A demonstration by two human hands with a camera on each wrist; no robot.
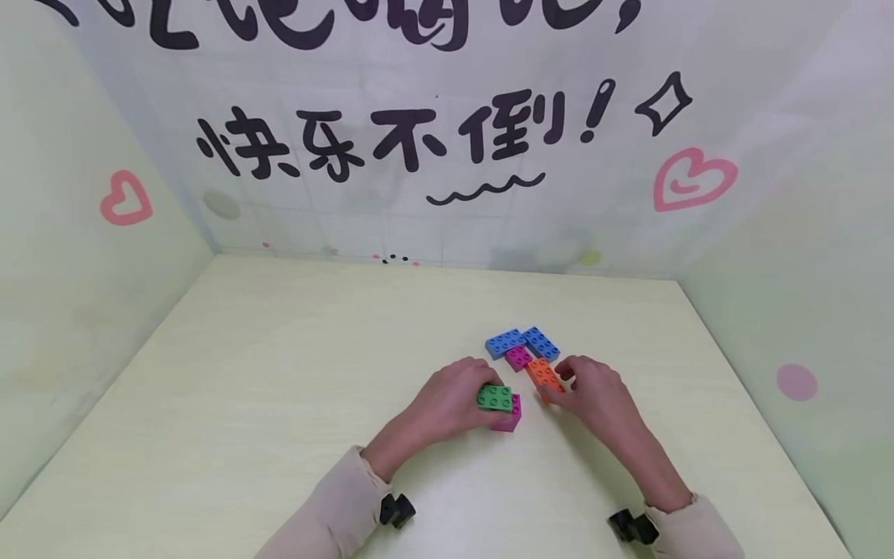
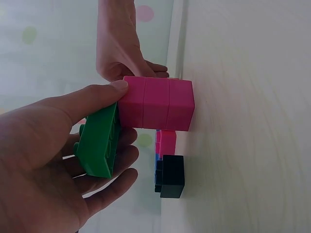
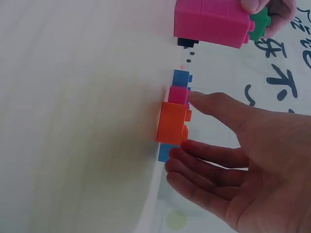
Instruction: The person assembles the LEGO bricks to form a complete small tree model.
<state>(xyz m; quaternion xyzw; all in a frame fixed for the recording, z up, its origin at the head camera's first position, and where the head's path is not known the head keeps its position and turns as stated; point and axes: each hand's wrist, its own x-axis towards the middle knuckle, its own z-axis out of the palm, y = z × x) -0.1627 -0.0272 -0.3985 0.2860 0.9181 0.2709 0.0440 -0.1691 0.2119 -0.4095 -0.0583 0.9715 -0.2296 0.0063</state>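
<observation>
My left hand (image 1: 454,400) grips a stack of toy building bricks: a pink stack (image 2: 155,103) with a green brick (image 1: 494,397) on top. In the left wrist view the thumb presses the pink part, with the fingers behind the green brick. An orange brick (image 1: 543,376) lies on the table just right of that stack. Beside it is my right hand (image 1: 594,392), thumb and fingers apart. The right wrist view shows its fingertips right at the orange brick (image 3: 172,122), with the thumb tip near a small pink brick (image 3: 178,94).
Two blue bricks (image 1: 505,343) and the small pink brick (image 1: 518,357) lie just beyond the orange one. A dark brick (image 2: 173,176) shows in the wrist views. Printed walls (image 1: 447,225) close the table (image 1: 314,326) at the back and sides.
</observation>
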